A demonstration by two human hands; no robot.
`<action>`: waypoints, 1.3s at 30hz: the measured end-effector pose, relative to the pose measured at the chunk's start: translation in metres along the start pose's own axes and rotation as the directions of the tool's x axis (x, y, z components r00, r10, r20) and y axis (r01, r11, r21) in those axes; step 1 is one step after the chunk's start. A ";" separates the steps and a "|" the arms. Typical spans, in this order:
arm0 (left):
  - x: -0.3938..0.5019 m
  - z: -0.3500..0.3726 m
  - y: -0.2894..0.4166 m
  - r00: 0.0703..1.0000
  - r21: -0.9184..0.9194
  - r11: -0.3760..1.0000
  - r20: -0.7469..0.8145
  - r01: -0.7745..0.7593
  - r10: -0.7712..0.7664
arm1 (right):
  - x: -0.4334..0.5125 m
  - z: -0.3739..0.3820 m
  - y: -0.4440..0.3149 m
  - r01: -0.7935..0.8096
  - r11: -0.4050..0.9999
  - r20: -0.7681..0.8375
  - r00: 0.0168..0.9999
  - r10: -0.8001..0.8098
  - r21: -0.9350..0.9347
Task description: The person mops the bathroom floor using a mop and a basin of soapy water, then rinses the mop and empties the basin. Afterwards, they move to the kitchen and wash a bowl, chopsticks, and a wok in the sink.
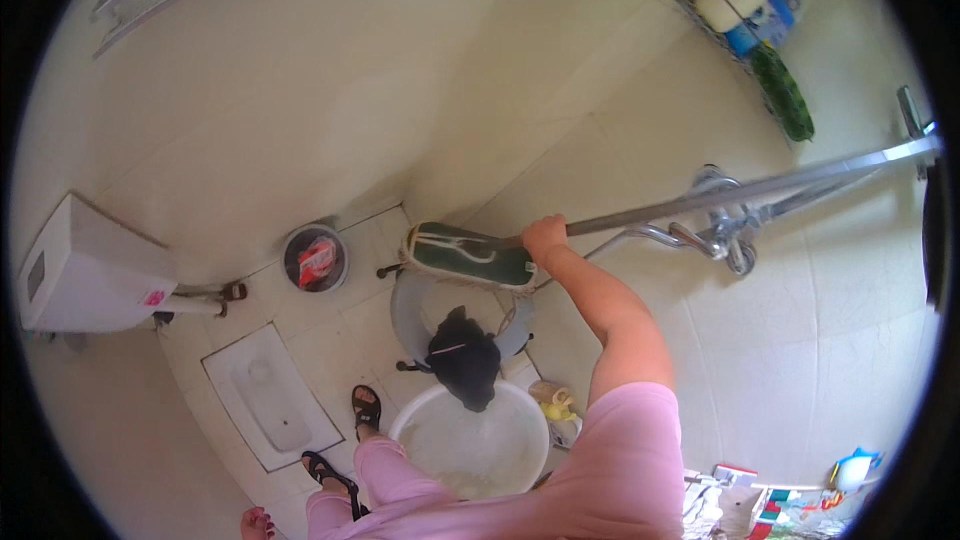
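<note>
My right hand (545, 238) grips the long grey handle (637, 217) of a flat mop, close to its head. The green mop head (469, 253), fringed with pale strands, is held over a grey ring-shaped stool (407, 315) with black feet. A wet-looking black cloth (463, 356) hangs over the stool's near side and down over the rim of a white basin (401, 420) of cloudy water (469, 457). At the lower left edge, my left hand (257, 523) is partly cut off, its fingers curled; nothing shows in it.
A squat toilet pan (266, 397) is set in the tiled floor at left, below a white cistern (97, 270). A bin (315, 286) holding a red wrapper stands by the wall. Shower taps (727, 229) and a wire rack (694, 7) with a loofah-like green gourd (781, 94) project at right.
</note>
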State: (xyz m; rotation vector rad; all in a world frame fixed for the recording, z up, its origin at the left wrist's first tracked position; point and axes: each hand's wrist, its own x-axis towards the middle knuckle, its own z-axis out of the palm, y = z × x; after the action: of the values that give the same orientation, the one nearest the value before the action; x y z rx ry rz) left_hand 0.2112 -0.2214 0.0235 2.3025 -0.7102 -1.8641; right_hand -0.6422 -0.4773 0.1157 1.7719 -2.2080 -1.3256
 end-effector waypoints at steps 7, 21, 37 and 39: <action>0.031 -0.031 -0.033 0.984 -0.203 0.979 0.170 -0.020 0.056 | 0.000 0.010 0.027 0.067 0.990 -0.170 0.981 -0.088 -0.124; 0.072 0.004 0.032 0.979 -0.064 0.993 0.175 -0.095 0.104 | -0.078 -0.014 0.011 0.259 0.966 -0.747 0.645 -0.161 0.016; 0.042 -0.043 0.049 0.932 0.320 0.882 0.220 -0.347 0.287 | -0.568 0.257 -0.458 -0.331 0.250 0.404 0.844 -0.353 0.910; 0.067 -0.060 0.014 0.919 0.374 0.849 0.275 -0.374 0.283 | -0.627 0.241 -0.478 -0.515 0.189 0.545 0.746 -0.381 0.836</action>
State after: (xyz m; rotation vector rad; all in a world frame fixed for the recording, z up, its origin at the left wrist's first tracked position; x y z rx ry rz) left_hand 0.2737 -0.2739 -0.0174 2.0173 -1.5706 -1.9470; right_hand -0.1570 0.1726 -0.0348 1.1318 -4.2323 -0.2260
